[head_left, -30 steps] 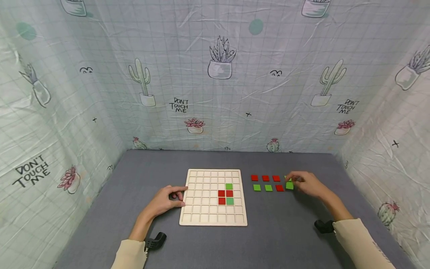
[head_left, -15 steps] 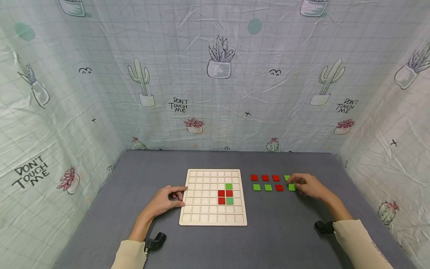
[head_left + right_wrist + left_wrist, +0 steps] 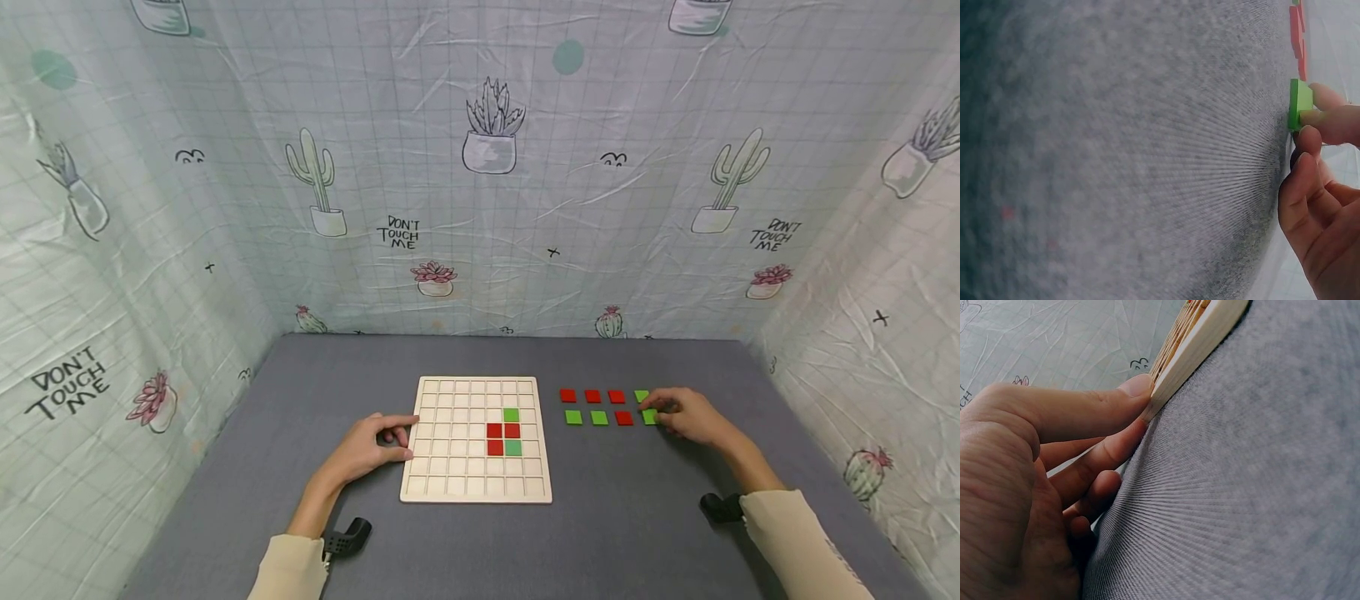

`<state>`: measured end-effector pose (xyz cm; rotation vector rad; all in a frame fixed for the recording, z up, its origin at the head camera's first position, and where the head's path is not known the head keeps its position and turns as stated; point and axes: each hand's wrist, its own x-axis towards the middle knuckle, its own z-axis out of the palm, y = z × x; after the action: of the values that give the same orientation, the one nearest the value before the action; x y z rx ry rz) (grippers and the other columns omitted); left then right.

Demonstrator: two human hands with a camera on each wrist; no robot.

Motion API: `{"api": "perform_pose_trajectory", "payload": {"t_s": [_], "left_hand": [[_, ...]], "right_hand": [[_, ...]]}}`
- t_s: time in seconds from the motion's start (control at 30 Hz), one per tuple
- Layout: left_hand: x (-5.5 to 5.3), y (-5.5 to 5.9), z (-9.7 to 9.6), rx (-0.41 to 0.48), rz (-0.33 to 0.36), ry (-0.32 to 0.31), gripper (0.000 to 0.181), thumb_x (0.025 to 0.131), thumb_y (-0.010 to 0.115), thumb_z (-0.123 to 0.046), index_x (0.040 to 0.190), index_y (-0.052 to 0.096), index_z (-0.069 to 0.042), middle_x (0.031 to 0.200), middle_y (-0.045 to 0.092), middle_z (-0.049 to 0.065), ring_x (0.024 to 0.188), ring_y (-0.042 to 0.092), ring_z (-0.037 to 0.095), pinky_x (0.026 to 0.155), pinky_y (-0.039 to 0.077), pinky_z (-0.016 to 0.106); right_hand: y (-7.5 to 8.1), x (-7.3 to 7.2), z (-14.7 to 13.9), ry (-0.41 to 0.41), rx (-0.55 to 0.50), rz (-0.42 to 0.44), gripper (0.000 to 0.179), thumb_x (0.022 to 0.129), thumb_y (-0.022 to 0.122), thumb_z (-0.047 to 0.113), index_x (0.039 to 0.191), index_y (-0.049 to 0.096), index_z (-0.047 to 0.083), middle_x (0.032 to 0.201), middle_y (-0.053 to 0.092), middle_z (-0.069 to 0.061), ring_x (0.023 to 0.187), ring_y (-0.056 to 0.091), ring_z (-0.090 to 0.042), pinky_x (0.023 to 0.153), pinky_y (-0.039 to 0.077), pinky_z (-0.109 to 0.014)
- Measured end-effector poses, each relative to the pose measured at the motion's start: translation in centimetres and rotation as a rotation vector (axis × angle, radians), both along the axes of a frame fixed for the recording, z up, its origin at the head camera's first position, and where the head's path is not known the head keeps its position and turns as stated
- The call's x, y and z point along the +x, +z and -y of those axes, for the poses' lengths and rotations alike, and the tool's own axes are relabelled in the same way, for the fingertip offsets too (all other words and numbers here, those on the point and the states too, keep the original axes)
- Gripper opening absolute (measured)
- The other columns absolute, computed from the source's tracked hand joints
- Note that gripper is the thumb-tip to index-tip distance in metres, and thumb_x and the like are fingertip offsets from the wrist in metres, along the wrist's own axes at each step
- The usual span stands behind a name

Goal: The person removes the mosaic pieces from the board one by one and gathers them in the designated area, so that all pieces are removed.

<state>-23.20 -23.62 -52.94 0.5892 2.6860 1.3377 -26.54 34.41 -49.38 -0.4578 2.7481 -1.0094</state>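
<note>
Head view: left hand (image 3: 365, 447) pinches wooden board (image 3: 450, 468), green tile (image 3: 648, 418) lies touching half-curled right hand (image 3: 692, 415), any pinch unclear

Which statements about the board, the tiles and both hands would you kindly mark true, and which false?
The left hand touches the edge of the board. True.
The right hand touches a green tile. True.
Every cell of the board holds a tile. False: only five do.
The board carries more green tiles than red ones. False: it carries three red tiles and two green tiles.
The loose tiles lie in two rows beside the board. True.
</note>
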Motion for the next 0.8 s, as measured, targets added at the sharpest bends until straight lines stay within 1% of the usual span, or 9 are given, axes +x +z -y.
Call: {"api": "perform_pose_trajectory", "payload": {"t_s": [0.17,0.4,0.63,0.8], "left_hand": [[0.01,0.03,-0.02,0.002,0.001,-0.002,0.053,0.085,0.085,-0.026,0.134,0.07,-0.014,0.089,0.068,-0.01,0.082,0.051,0.01,0.077,0.041,0.025],[0.1,0.16,-0.08,0.0,0.003,-0.001,0.053,0.085,0.085,-0.025,0.134,0.07,-0.013,0.089,0.069,-0.01,0.081,0.051,0.01,0.077,0.042,0.026],[-0.01,0.06,-0.01,-0.001,-0.003,-0.002,0.052,0.085,0.086,-0.024,0.134,0.07,-0.013,0.088,0.069,-0.011,0.081,0.051,0.01,0.078,0.041,0.026],[-0.06,0.02,-0.04,-0.007,-0.001,0.005,0.053,0.085,0.086,-0.025,0.134,0.071,-0.015,0.088,0.069,-0.011,0.082,0.051,0.01,0.078,0.04,0.025]], "right_hand": [[-0.09,0.09,-0.06,-0.004,-0.001,0.012,0.025,0.098,0.062,0.001,0.119,0.074,0.006,0.113,0.069,-0.02,0.06,0.053,-0.011,0.054,0.047,-0.03],[-0.24,0.21,-0.15,-0.01,-0.008,0.019,0.025,0.098,0.062,0.002,0.12,0.073,0.005,0.115,0.068,-0.021,0.065,0.055,-0.012,0.056,0.048,-0.03],[-0.27,0.16,-0.1,-0.027,0.023,0.023,0.027,0.092,0.074,0.012,0.118,0.073,0.006,0.112,0.069,-0.019,0.078,0.063,-0.017,0.061,0.052,-0.032],[-0.25,0.09,-0.07,-0.033,0.021,0.036,0.024,0.092,0.074,0.012,0.116,0.073,0.005,0.106,0.068,-0.015,0.074,0.06,-0.013,0.061,0.051,-0.031]]}}
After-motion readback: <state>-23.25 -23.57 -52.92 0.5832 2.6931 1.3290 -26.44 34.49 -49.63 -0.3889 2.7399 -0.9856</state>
